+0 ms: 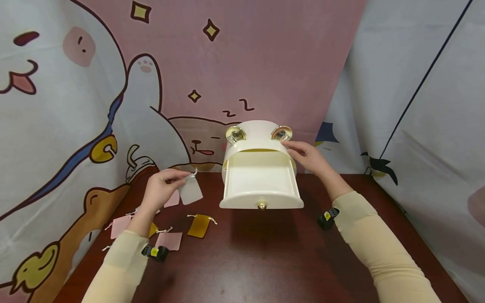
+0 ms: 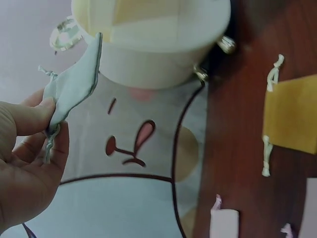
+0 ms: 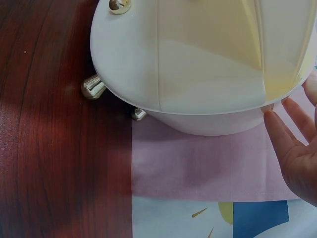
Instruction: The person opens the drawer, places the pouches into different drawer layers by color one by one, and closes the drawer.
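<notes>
My left hand (image 1: 161,188) pinches a pale grey-green drawstring pouch (image 1: 191,191) near its gathered neck, between thumb and fingers. Held up off the table, the pouch (image 2: 77,82) hangs left of a white cabinet (image 1: 259,131) with an extended drawer (image 1: 261,174) in its front. A small gold knob (image 1: 262,205) sits on the drawer front. On the cabinet's right side, my right hand (image 1: 304,155) touches the upper edge with its fingertips. The right wrist view shows these fingers (image 3: 280,130) fairly straight against the rim.
Several drawstring pouches lie on the dark red table (image 1: 242,269) at the left: a mustard one (image 1: 198,226), a pink one (image 1: 169,240) and others partly behind my left forearm. Two shiny ear-like rings top the cabinet. Printed cloth (image 1: 257,54) hangs directly behind it.
</notes>
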